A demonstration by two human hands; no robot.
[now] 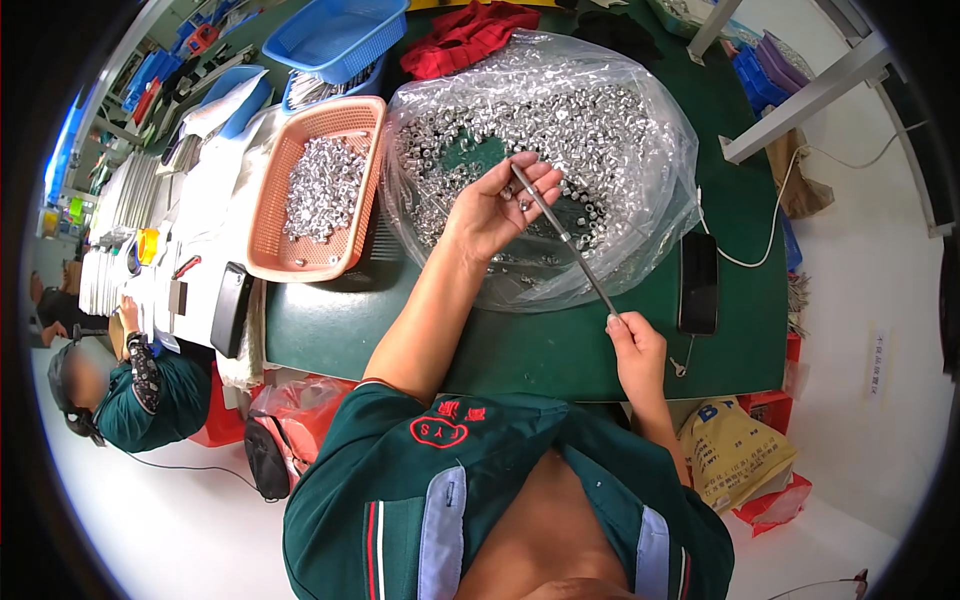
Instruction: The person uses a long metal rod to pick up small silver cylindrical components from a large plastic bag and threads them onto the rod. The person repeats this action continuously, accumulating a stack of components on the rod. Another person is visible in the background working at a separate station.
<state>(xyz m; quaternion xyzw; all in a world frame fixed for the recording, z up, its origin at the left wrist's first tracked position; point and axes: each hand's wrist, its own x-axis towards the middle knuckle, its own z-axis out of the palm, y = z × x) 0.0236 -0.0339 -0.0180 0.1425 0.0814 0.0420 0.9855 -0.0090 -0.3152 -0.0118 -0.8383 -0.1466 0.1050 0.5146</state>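
Note:
My right hand (638,352) is closed around the near end of a slim grey metal rod (572,243). The rod slants up and left, its far end by the thumb and fingers of my left hand (485,218). That hand is palm up and cupped, with a few small metal rings (523,205) at its fingers. Whether the rod's tip passes through a ring is too small to tell. Beneath my left hand a clear plastic bag (655,100) lies spread open, with a great many shiny metal rings (600,125) on it.
An orange basket (262,215) of small metal parts stands left of the bag. Behind are blue baskets (335,40) and a red cloth (465,38). A black phone (698,283) lies at the right on the green table (400,330). A co-worker (155,395) sits at the far left.

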